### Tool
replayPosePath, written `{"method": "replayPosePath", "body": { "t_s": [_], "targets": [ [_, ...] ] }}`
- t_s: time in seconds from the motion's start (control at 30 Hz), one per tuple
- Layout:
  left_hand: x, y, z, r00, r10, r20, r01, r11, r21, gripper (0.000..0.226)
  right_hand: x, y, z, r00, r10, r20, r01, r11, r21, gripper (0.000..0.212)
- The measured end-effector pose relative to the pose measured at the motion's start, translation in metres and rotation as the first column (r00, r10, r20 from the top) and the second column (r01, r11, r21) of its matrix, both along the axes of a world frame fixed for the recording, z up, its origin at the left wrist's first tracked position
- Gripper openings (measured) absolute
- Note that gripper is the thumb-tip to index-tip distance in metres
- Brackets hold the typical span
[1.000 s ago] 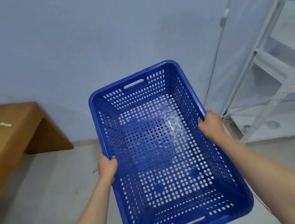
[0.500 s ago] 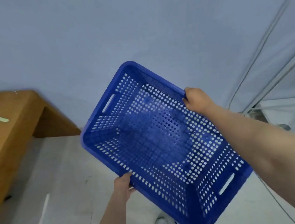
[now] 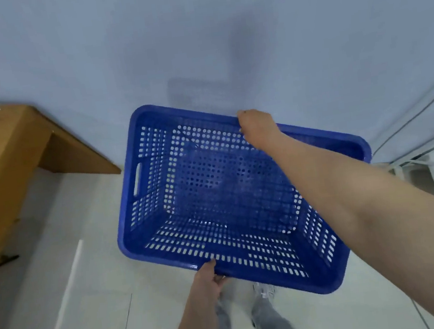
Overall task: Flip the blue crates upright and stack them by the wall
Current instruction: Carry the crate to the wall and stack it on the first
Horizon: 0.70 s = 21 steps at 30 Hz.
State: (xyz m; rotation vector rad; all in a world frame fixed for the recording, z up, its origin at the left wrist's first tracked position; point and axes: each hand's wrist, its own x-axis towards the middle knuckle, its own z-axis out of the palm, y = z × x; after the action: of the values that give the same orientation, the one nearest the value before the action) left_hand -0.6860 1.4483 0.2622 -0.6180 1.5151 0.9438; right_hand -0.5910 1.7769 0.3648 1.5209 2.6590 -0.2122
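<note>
A blue perforated plastic crate point(image 3: 228, 198) is held in the air in front of me, open side up, its long sides running roughly parallel to the pale wall point(image 3: 194, 30). My left hand point(image 3: 208, 277) grips the near long rim from below. My right hand point(image 3: 256, 126) grips the far long rim, with my forearm reaching across the crate's inside. The crate is empty. No other crate is in view.
A wooden desk point(image 3: 0, 163) stands at the left against the wall. A white metal frame point(image 3: 428, 154) stands at the right. Pale floor tiles point(image 3: 90, 303) lie below the crate, and my legs in grey trousers point(image 3: 257, 320) show under it.
The crate has been turned in the air from lengthwise away from me to sideways along the wall. Both hands kept their hold on its long rims, and my view tilted down.
</note>
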Motion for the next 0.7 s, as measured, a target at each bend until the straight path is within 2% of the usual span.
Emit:
{"method": "replayPosePath", "body": {
  "t_s": [0.2, 0.3, 0.37, 0.5, 0.7],
  "targets": [
    [0.001, 0.036, -0.038, 0.980, 0.152, 0.128, -0.149, 0.988, -0.031, 0.025, -0.035, 0.038, -0.045, 0.994, -0.052, 0.093, 0.050, 0.999, 0.020, 0.032],
    [-0.001, 0.053, -0.053, 0.959, 0.221, 0.179, -0.227, 0.974, 0.014, 0.024, -0.056, 0.058, -0.069, 0.991, -0.064, 0.115, 0.065, 0.998, -0.005, 0.037],
    [-0.003, 0.061, -0.065, 0.949, 0.246, 0.195, -0.252, 0.968, 0.008, 0.025, -0.066, 0.069, -0.084, 0.990, -0.052, 0.132, 0.053, 0.999, -0.004, 0.040],
    [-0.009, 0.079, -0.089, 0.952, 0.233, 0.198, -0.232, 0.972, -0.029, 0.027, -0.082, 0.087, -0.114, 0.988, -0.041, 0.149, 0.044, 0.999, -0.012, 0.061],
    [-0.021, 0.094, -0.119, 0.953, 0.251, 0.168, -0.244, 0.968, -0.060, 0.033, -0.096, 0.103, -0.156, 0.994, -0.076, 0.080, 0.081, 0.995, -0.051, 0.042]
  ]
}}
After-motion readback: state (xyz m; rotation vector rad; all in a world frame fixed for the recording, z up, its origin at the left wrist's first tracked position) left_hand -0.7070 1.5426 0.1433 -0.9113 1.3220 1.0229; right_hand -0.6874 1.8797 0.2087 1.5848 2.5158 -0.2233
